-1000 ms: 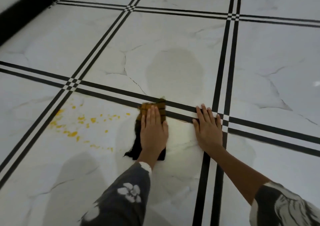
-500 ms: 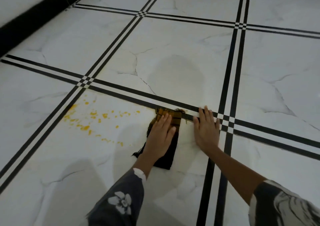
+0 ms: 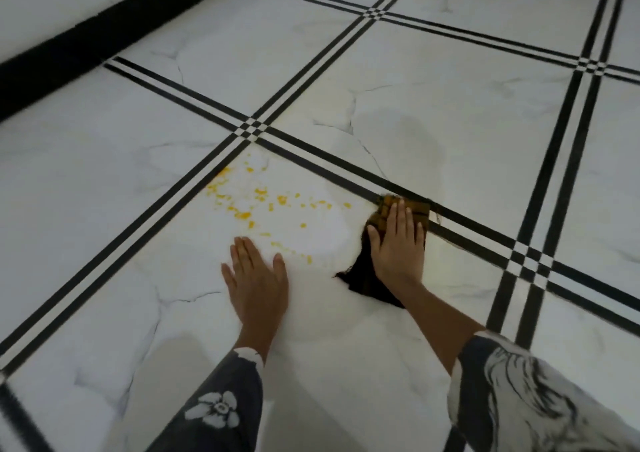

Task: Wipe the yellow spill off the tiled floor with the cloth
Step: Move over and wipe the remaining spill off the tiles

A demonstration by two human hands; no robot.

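Yellow spill (image 3: 258, 202) lies as scattered drops and smears on a white marble floor tile (image 3: 194, 313), close to a crossing of black stripes. A dark cloth (image 3: 363, 278) with an ochre-stained far end sits to the right of the spill, against a black stripe. My right hand (image 3: 396, 243) lies flat on top of the cloth with straight fingers. My left hand (image 3: 258, 282) presses flat on the bare tile just below the spill, fingers straight, apart from the cloth.
White tiles divided by double black stripes (image 3: 540, 188) stretch all around. A black skirting band (image 3: 86, 36) runs along the wall at the upper left. A faint damp patch (image 3: 401, 140) shows on the tile beyond the cloth.
The hands swapped: my left hand left the cloth and now lies on the tile by the spill, and my right hand moved from the floor onto the cloth. The view shifted left.
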